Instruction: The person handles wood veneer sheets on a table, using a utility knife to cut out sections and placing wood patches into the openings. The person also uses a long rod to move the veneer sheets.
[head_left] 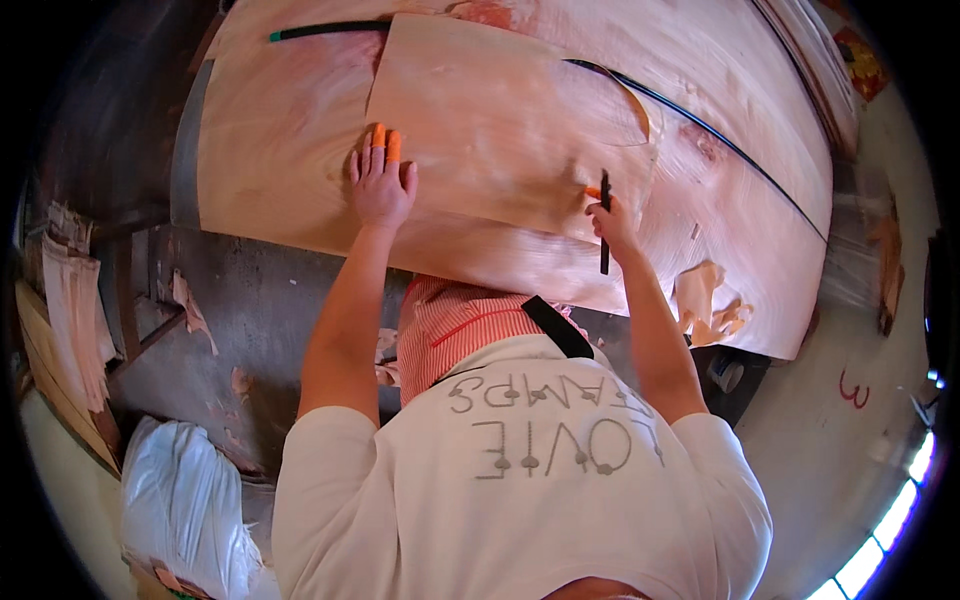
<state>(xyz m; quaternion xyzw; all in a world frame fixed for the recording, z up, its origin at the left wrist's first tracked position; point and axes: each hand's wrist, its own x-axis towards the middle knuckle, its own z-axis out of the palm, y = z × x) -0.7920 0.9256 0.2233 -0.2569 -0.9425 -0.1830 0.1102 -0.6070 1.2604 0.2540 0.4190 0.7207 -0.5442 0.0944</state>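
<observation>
A smaller rectangular sheet of thin pale wood veneer (500,110) lies on top of larger veneer sheets (270,130). My left hand (383,192) rests on its left part, palm down with fingers stretched out; two fingers wear orange finger covers. Near the right end of the smaller sheet, my right hand (618,225) is closed around a slim, straight black tool (605,256). What kind of tool it is, I cannot make out. Orange shows on a finger of this hand too. A curved flap or gap (628,105) shows at the sheet's upper right.
A long black strip (722,142) crosses the veneer at the upper right; another with a green tip (325,31) lies upper left. Torn veneer scraps (705,300) sit by my right forearm. More scraps (75,310) and a white plastic bag (185,500) are at left.
</observation>
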